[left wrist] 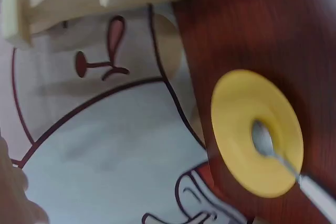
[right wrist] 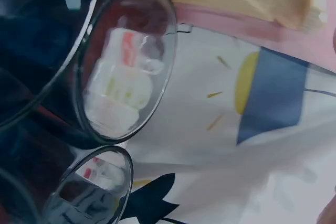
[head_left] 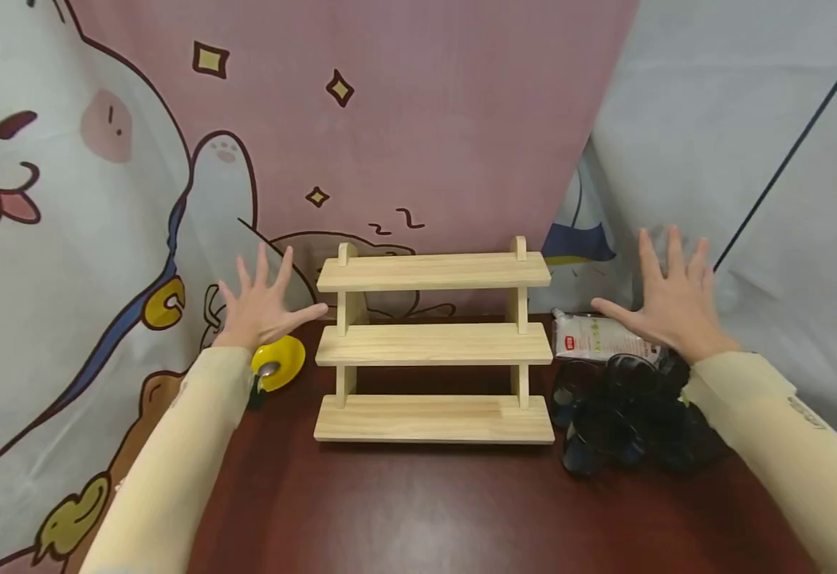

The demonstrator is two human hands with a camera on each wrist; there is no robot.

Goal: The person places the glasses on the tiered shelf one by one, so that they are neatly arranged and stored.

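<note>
Both hands are raised with fingers spread and hold nothing. My left hand (head_left: 257, 311) hovers at the left of a three-tier light wooden shelf (head_left: 433, 345), above a yellow saucer (head_left: 292, 353) with a metal spoon (head_left: 269, 369) on it. In the left wrist view the yellow saucer (left wrist: 236, 114) and spoon (left wrist: 262, 138) lie on the table, and some fingers (left wrist: 18, 198) show at the left edge. My right hand (head_left: 677, 311) hovers right of the shelf, above several dark glass cups (head_left: 605, 430) and a white packet (head_left: 591, 336). Clear glass rims fill the right wrist view's left side.
The dark red-brown table (head_left: 404, 510) extends in front of the shelf. A pink and white cartoon-print cloth (head_left: 433, 127) hangs behind, continuing down the left side. Pale cloth (head_left: 784, 239) hangs at the right. The glasses stand crowded together by the shelf's right end.
</note>
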